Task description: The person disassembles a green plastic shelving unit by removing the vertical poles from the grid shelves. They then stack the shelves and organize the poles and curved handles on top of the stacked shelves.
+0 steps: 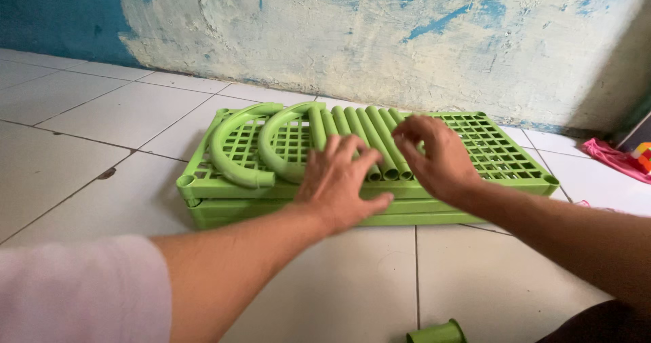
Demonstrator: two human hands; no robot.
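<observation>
Green tubes [369,143] laid in row on stacked green trays [505,154] – kept from rolling. Left hand [341,184] spread flat on tube ends, open. Right hand [434,154] curled over tubes – nothing gripped.

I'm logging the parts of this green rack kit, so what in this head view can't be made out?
- Straight tubes: both hands, left hand and right hand, cover their near ends, so the full count is unsure.
- Stacked shelves: the top grid hides the lower ones; number unclear.
- Small green piece: cut off by the bottom edge.
- Pink item: cut off at the right edge.
</observation>
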